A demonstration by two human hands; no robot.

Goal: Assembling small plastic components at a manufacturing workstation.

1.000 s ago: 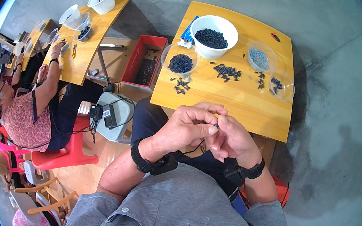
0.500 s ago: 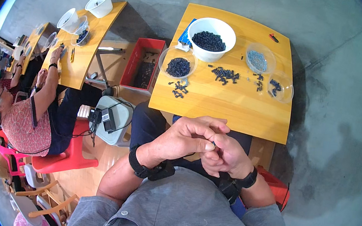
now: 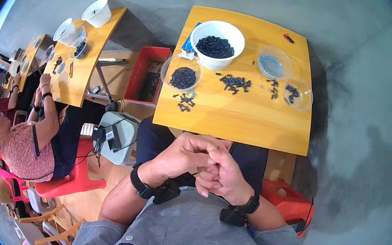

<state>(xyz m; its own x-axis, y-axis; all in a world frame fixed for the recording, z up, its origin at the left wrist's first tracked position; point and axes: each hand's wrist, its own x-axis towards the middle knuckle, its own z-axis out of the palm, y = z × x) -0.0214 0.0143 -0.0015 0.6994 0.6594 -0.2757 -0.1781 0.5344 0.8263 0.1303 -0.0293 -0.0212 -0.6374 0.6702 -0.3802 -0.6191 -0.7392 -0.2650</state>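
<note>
Just off the near edge of the yellow table [image 3: 235, 127], my left hand [image 3: 182, 158] and my right hand [image 3: 228, 177] meet above my lap. Thumbs and fingers of both are curled and pressed together. Whatever they pinch is hidden by the fingers. On the table ahead are a loose pile of small black parts [image 3: 235, 83] and a few black pieces with pale bits [image 3: 185, 102] at the left. A clear bowl [image 3: 164, 75] of small dark parts stands beside those pieces.
Behind stands a white tub [image 3: 215, 64] of black parts. At right are a clear bowl of small silvery-blue pieces [image 3: 270, 65] and another clear bowl [image 3: 303, 105]. A red box [image 3: 134, 82] sits left of the table. A co-worker [image 3: 27, 142] sits further left.
My joined hands have shifted slightly left and down in the picture and closed tighter. A small dark thing that showed between the fingertips is now hidden. The co-worker's hands have come together.
</note>
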